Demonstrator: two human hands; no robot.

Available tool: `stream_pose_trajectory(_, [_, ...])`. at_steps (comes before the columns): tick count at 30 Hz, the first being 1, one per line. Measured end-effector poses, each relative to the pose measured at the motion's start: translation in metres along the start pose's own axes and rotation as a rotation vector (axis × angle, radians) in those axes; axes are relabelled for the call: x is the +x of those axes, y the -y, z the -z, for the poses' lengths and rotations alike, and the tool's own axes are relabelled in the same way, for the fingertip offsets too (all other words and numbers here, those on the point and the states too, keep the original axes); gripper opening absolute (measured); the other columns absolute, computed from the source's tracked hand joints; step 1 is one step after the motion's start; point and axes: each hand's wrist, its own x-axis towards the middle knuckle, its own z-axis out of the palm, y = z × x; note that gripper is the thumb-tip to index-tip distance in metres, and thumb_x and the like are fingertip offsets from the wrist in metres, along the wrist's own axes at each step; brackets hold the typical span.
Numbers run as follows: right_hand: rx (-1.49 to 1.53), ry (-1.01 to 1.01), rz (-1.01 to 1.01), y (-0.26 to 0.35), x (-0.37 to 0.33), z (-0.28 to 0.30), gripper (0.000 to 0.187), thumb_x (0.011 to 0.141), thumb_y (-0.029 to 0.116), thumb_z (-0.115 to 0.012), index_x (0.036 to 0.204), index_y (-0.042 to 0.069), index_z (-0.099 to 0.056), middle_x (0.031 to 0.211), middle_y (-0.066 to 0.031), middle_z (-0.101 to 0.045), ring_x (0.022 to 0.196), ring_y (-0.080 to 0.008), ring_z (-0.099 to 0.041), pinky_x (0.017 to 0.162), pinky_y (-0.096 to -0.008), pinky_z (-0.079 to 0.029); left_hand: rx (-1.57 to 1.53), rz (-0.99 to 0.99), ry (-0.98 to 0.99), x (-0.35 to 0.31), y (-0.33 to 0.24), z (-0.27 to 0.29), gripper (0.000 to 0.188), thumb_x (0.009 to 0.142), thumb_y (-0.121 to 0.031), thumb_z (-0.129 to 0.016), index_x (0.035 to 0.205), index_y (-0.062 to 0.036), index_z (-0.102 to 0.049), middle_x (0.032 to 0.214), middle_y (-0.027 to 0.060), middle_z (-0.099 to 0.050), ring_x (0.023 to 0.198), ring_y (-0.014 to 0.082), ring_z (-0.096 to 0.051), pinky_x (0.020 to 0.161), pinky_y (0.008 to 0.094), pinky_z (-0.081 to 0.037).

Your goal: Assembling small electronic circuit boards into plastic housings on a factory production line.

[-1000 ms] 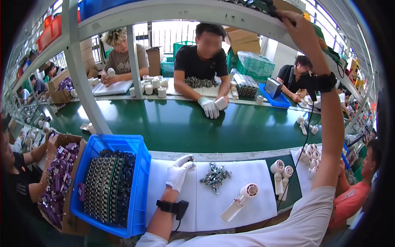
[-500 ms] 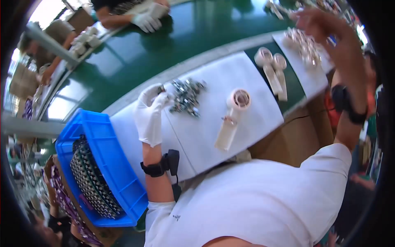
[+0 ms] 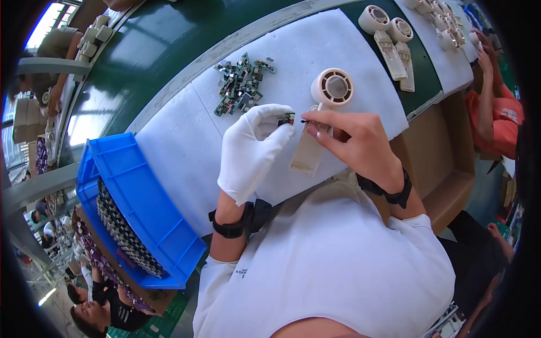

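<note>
My left hand [image 3: 253,146], in a white glove, pinches a small green circuit board [image 3: 289,118] between thumb and forefinger. Facing it, my bare right hand [image 3: 360,141] has thumb and forefinger closed around a tiny dark piece [image 3: 304,120], too small to name. Both hands are over the white foam sheet. Under my right fingers lies a cream handheld-fan housing, its round head [image 3: 333,88] facing up and its open handle [image 3: 306,153] pointing toward me. Thin wires show near its neck, partly hidden by my right hand. Beyond my left hand is a loose pile of circuit boards [image 3: 239,84].
A blue bin [image 3: 152,197] holding rows of boards stands at my left. Two more fan housings [image 3: 389,48] lie at the far right, near several others on another foam sheet [image 3: 451,62]. An open cardboard box [image 3: 445,152] sits below the right edge. Co-workers are on both sides.
My right hand has come down from the upper right to meet my left. My left hand has moved away from the pile, toward the fan housing, with a board in its fingers.
</note>
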Motion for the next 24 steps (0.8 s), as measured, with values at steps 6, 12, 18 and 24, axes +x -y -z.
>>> stream_pose_trajectory(6, [-0.003, -0.008, 0.063, -0.006, 0.010, -0.006, 0.015, 0.085, 0.010, -0.073, 0.100, 0.010, -0.075, 0.060, -0.0037, -0.056, 0.048, -0.0110, -0.047, 0.048, -0.0264, -0.040, -0.104, 0.110, -0.001, 0.000, 0.002, -0.004, 0.027, 0.089, 0.003, -0.066, 0.116, 0.0042, -0.064, 0.104, 0.0089, -0.070, 0.092, 0.0137, -0.068, 0.082, 0.0273, -0.057])
stream_pose_trajectory(12, [0.055, -0.029, -0.017, -0.005, 0.011, -0.006, 0.011, 0.086, 0.010, -0.071, 0.095, 0.005, -0.074, 0.057, -0.0029, -0.055, 0.047, -0.0094, -0.047, 0.047, -0.0256, -0.038, -0.088, 0.114, 0.002, 0.004, 0.003, -0.009, 0.028, 0.090, 0.004, -0.067, 0.117, 0.0047, -0.065, 0.106, 0.0092, -0.069, 0.094, 0.0146, -0.067, 0.085, 0.0292, -0.058])
stream_pose_trajectory(18, [0.085, -0.066, -0.022, -0.009, 0.012, -0.006, 0.011, 0.085, 0.011, -0.071, 0.093, 0.003, -0.074, 0.055, -0.0029, -0.054, 0.047, -0.0085, -0.047, 0.047, -0.0256, -0.037, -0.066, 0.009, 0.017, 0.005, 0.003, -0.014, 0.028, 0.090, 0.002, -0.065, 0.119, 0.0047, -0.066, 0.107, 0.0096, -0.072, 0.094, 0.0131, -0.069, 0.084, 0.0264, -0.056])
stream_pose_trajectory(24, [0.120, -0.037, -0.024, -0.013, 0.010, 0.001, 0.012, 0.086, 0.011, -0.072, 0.094, 0.002, -0.074, 0.056, -0.0033, -0.054, 0.048, -0.0073, -0.047, 0.047, -0.0250, -0.036, -0.131, 0.005, 0.034, 0.008, 0.005, -0.018, 0.031, 0.091, 0.005, -0.064, 0.121, 0.0042, -0.066, 0.109, 0.0104, -0.071, 0.095, 0.0141, -0.068, 0.087, 0.0276, -0.056])
